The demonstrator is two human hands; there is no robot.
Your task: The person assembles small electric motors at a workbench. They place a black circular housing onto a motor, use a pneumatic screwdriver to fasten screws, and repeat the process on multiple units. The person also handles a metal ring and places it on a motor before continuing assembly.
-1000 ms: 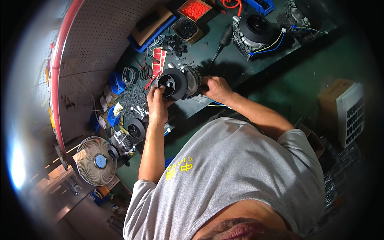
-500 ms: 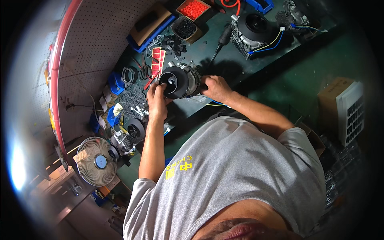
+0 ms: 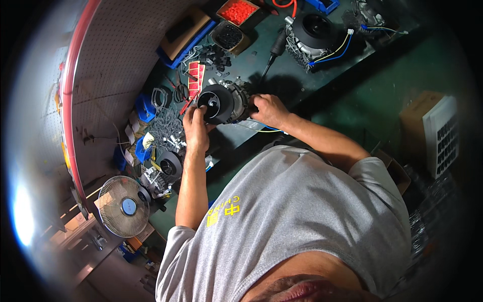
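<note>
A blower unit (image 3: 216, 104) with a round black intake ring and a silver metal body lies on its side over the green workbench, its opening facing left. My left hand (image 3: 195, 123) grips the ring's near left rim, with the thumb at the opening. At the other end, my right hand (image 3: 266, 109) has its fingers curled against the metal body; the fingertips are partly hidden. Yellow and blue wires (image 3: 269, 130) trail from the unit below my right hand. Just beyond it, a black-handled screwdriver (image 3: 275, 45) points its shaft toward the bench near the unit.
Similar blower units (image 3: 313, 32) stand at the far right and another (image 3: 168, 163) at the near left. Red sheet labels (image 3: 193, 79), loose black parts (image 3: 216, 58) and a box of red pieces (image 3: 237, 11) lie beyond. A fan (image 3: 124, 206) stands left, a carton (image 3: 422, 116) right.
The whole view has shifted slightly. Both hands stay on the blower unit in nearly the same pose, and the unit has barely moved.
</note>
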